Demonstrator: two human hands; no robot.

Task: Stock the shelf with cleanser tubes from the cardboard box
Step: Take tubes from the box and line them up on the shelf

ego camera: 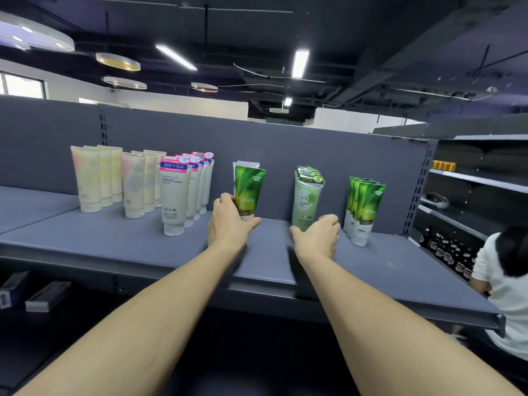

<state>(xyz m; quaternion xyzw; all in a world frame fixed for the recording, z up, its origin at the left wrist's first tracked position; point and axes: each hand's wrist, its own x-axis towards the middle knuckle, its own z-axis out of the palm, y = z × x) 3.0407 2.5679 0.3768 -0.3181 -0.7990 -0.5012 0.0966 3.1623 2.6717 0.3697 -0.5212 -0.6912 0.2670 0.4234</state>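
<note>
On the grey shelf (143, 241) stand rows of cleanser tubes. My left hand (228, 224) grips the lower part of a bright green tube (249, 187), upright at the shelf's middle, with a white tube right behind it. My right hand (318, 235) curls around the base of the front pale green seaweed tube (307, 198), which heads a short row. Further right stands a row of three green tubes (364, 207). To the left are white tubes with pink tops (177, 195) and cream pastel tubes (88, 181). No cardboard box shows.
A person in a white shirt (503, 281) crouches at the right beside another shelf unit holding dark bottles (448, 250). Flat grey boxes (45, 295) lie on the lower shelf at the left. The shelf's back panel (285, 150) rises behind the tubes.
</note>
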